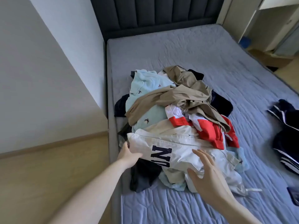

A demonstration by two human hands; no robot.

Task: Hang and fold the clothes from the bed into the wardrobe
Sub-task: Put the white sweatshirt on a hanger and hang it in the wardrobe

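The white fabric jacket with dark block lettering (169, 147) lies at the near edge of the mixed clothes pile (174, 110) on the blue quilted bed (210, 62). Left hand (129, 153) grips its left edge. Right hand (205, 173) rests on it, fingers spread.

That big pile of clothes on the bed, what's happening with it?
A person is starting to sort it. Their left hand grips one edge of the white jacket with dark letters, lying at the near side of the clothes pile. Their right hand rests open on the jacket's other side. The jacket hasn't been lifted off yet. A dark striped garment lies apart on the blue bed.
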